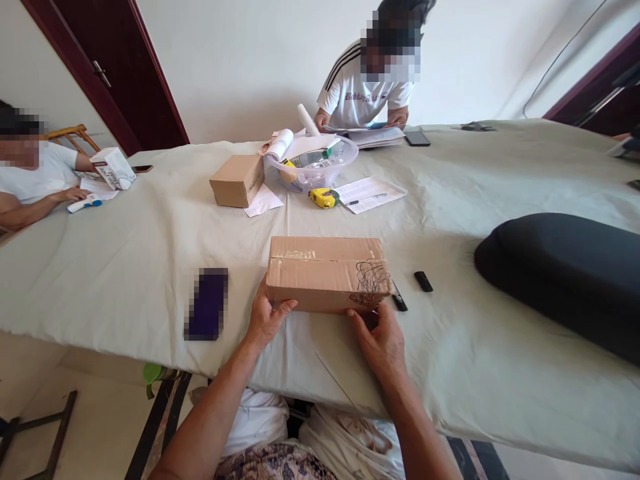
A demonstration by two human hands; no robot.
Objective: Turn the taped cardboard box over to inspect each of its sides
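A brown cardboard box (325, 273) with tape along its top and black scribbles at its right end rests on the cloth-covered table in front of me. My left hand (267, 313) grips its left end, thumb on the near face and fingers hidden behind the side. At the near right corner, my right hand (383, 337) holds the box with its thumb against the near face; the other fingers are partly hidden. Just right of the box lies a slim black object (400, 298), partly covered, and beyond it a small black piece (423, 281).
A blurred dark phone-like item (206, 304) lies left. Farther back are a smaller carton (237, 181), a clear plastic basin (345, 163), a yellow tape measure (324, 197) and papers (373, 193). A long black padded object (560, 280) fills the right. Two people sit around the table (150, 267).
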